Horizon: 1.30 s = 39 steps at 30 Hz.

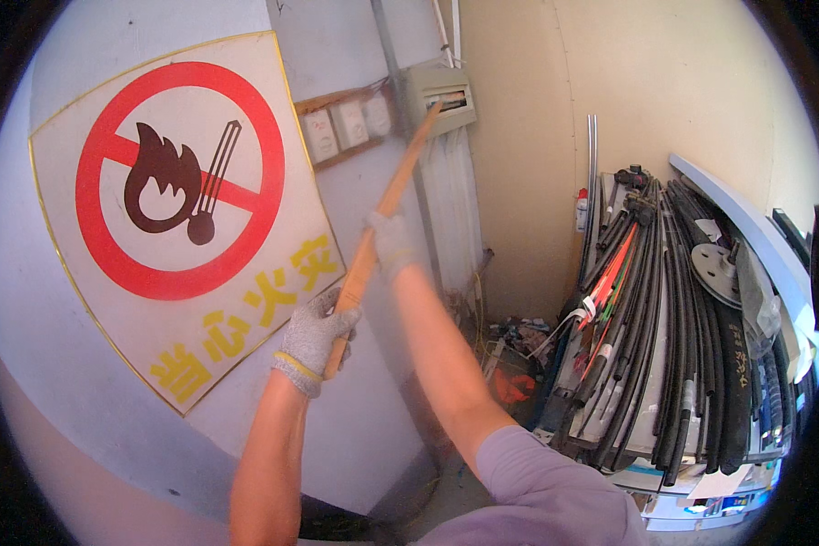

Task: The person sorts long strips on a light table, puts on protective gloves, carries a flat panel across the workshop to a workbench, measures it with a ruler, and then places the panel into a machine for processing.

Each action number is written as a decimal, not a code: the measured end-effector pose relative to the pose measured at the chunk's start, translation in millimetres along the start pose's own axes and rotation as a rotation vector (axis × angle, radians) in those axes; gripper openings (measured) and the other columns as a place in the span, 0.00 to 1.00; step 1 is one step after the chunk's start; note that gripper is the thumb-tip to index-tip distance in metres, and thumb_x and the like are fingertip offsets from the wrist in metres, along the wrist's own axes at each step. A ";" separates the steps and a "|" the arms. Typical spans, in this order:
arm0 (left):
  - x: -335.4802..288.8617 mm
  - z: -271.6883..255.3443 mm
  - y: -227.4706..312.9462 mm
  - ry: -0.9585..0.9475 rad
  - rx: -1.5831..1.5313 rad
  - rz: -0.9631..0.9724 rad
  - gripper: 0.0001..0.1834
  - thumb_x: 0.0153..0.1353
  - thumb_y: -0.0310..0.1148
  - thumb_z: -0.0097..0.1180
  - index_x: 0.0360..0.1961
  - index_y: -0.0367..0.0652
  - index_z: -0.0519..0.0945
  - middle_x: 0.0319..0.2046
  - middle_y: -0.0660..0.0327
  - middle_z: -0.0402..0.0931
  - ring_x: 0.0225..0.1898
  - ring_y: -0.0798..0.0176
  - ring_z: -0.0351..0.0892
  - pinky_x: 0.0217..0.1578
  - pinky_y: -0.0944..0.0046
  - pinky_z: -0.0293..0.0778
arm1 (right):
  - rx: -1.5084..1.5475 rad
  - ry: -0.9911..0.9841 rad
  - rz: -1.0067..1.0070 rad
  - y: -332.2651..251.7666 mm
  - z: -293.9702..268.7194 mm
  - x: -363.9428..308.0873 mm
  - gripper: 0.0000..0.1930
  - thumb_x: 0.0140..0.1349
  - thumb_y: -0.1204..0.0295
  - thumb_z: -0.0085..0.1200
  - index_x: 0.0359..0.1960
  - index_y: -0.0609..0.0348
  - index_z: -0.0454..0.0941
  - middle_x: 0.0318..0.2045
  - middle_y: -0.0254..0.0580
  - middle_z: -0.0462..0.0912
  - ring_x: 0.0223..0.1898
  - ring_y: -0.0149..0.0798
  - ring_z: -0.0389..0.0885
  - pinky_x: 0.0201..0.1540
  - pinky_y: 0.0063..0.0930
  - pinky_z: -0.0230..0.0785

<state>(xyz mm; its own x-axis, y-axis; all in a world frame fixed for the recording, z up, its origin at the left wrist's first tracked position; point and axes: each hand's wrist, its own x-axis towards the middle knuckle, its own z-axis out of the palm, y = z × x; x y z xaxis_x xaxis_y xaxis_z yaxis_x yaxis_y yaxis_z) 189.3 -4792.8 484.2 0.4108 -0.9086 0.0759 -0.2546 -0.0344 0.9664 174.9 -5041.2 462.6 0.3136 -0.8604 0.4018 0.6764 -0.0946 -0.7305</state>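
Both my hands wear pale grey knitted gloves and grip one long wooden strip (399, 187). Nearer its lower end, my left hand (314, 338) is wrapped round the wood. Farther up, my right hand (390, 244) is closed on it too, slightly blurred. The strip slants up and away to a beige breaker box (441, 98) on the wall. Its far tip lies over the opening in the box's front; whether it touches the switches inside I cannot tell. White switch or socket boxes (348, 125) sit on a wooden board left of the breaker box.
A large no-fire warning sign (187, 300) hangs on the wall at left. At right, many black tubes (651, 337) lie heaped on a rack beside a round grey metal disc (717, 273). Debris (519, 341) covers the corner floor.
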 end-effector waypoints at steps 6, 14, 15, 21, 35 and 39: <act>9.4 13.9 -30.9 -0.128 -0.395 -0.042 0.30 0.62 0.35 0.60 0.64 0.36 0.68 0.25 0.61 0.74 0.17 0.68 0.71 0.16 0.68 0.67 | -0.332 0.078 -0.070 2.5 -22.7 5.3 0.33 0.56 0.75 0.54 0.64 0.58 0.53 0.30 0.45 0.74 0.26 0.40 0.77 0.26 0.40 0.75; -30.0 33.0 2.9 -0.006 0.145 0.058 0.29 0.62 0.33 0.57 0.64 0.36 0.69 0.24 0.62 0.71 0.18 0.68 0.68 0.17 0.66 0.69 | 0.070 -0.017 0.101 -22.7 -26.8 -35.8 0.15 0.63 0.65 0.55 0.46 0.62 0.73 0.34 0.42 0.78 0.30 0.40 0.78 0.34 0.38 0.75; -30.0 33.9 5.4 0.038 0.140 0.054 0.28 0.61 0.33 0.57 0.62 0.37 0.71 0.23 0.62 0.70 0.18 0.68 0.68 0.17 0.65 0.69 | 0.055 -0.035 0.087 -26.7 -28.3 -34.2 0.15 0.63 0.64 0.55 0.45 0.61 0.73 0.33 0.42 0.77 0.30 0.39 0.78 0.35 0.38 0.75; -55.8 18.3 65.3 0.052 0.206 0.002 0.25 0.60 0.35 0.60 0.57 0.36 0.74 0.22 0.63 0.69 0.18 0.67 0.68 0.16 0.64 0.69 | 0.374 -0.109 0.165 -46.0 1.3 -30.2 0.36 0.57 0.66 0.60 0.66 0.40 0.53 0.32 0.38 0.73 0.31 0.38 0.77 0.32 0.38 0.76; -50.9 11.1 41.0 0.080 0.404 0.015 0.31 0.60 0.37 0.60 0.64 0.36 0.70 0.23 0.64 0.71 0.16 0.71 0.68 0.15 0.68 0.67 | 0.449 -0.069 0.090 -6.8 3.8 -21.8 0.39 0.57 0.71 0.58 0.69 0.42 0.49 0.30 0.39 0.72 0.27 0.37 0.77 0.27 0.35 0.77; -54.3 8.8 54.7 0.046 0.238 -0.071 0.31 0.62 0.39 0.58 0.65 0.39 0.69 0.23 0.64 0.72 0.15 0.71 0.68 0.14 0.69 0.67 | 0.291 -0.076 0.137 -31.2 4.6 -17.1 0.41 0.56 0.74 0.57 0.70 0.44 0.48 0.32 0.40 0.72 0.28 0.39 0.76 0.28 0.37 0.76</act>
<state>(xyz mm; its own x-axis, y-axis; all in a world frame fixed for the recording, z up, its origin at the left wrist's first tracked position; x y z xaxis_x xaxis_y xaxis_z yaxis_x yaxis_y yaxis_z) 145.4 -4749.0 530.8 0.4728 -0.8808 0.0263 -0.4205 -0.1993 0.8852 151.4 -5021.3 481.0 0.4567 -0.8141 0.3586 0.7829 0.1764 -0.5966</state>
